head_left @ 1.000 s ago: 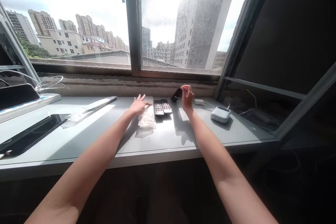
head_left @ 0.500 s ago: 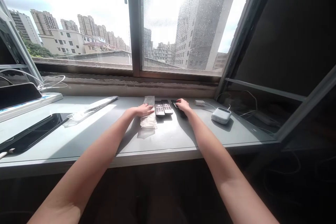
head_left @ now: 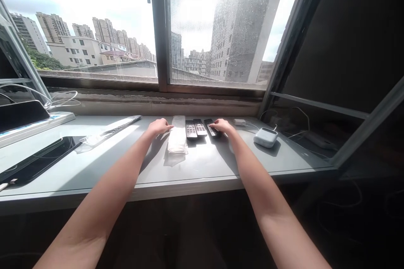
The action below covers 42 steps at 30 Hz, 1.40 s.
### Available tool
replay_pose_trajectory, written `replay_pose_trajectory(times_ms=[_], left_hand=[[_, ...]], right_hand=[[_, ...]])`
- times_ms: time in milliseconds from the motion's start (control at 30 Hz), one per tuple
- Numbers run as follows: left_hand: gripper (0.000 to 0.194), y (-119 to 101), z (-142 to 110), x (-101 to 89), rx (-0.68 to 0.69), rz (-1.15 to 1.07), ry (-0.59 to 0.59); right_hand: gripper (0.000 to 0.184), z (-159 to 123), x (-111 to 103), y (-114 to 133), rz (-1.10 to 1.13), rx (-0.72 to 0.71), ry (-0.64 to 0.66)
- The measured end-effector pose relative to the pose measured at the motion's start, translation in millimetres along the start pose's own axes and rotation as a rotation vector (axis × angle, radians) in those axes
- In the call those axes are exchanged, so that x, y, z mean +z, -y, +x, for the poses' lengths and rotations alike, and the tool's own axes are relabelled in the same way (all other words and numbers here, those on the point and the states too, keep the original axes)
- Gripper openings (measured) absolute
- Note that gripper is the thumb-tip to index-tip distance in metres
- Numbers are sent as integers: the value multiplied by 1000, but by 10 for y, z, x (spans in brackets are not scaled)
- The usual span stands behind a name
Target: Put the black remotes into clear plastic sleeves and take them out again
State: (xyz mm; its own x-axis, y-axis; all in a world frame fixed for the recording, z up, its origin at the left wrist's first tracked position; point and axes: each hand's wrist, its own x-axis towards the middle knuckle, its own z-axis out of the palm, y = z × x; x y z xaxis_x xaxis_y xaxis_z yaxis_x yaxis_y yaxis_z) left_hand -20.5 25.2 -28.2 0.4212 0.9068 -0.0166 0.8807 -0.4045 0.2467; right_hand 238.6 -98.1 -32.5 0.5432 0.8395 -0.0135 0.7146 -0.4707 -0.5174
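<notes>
Left grip (head_left: 159, 126) open, just left of a clear plastic bag (head_left: 177, 134). Right grip (head_left: 222, 126) open, resting on a slim black remote (head_left: 212, 128) beside two more black remotes (head_left: 195, 128). Risk: a careless nudge knocks remotes together or skids the bag across the pale grey surface (head_left: 202, 164).

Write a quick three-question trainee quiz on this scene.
1. Short answer: how many remotes lie on the window sill?
2. True or false: the right hand touches the rightmost remote.
3. Multiple choice: what lies just right of the left hand?
A) a clear plastic bag
B) a tablet
C) a white box

Key:
1. Three
2. True
3. A
</notes>
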Motion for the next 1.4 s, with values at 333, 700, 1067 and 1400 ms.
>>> replay_pose_trajectory(times_ms=[333, 700, 1067, 1400], left_hand=[[20, 44, 50, -46, 74, -238, -15], [31, 81, 93, -25, 98, -401, 85], [43, 109, -29, -57, -124, 24, -199], [62, 867, -12, -41, -515, 159, -310]], right_hand=[[43, 74, 191, 64, -35, -19, -117], [42, 89, 220, 75, -79, -29, -114], [43, 59, 197, 95, -111, 9, -121], [38, 58, 170, 40, -138, 56, -197]])
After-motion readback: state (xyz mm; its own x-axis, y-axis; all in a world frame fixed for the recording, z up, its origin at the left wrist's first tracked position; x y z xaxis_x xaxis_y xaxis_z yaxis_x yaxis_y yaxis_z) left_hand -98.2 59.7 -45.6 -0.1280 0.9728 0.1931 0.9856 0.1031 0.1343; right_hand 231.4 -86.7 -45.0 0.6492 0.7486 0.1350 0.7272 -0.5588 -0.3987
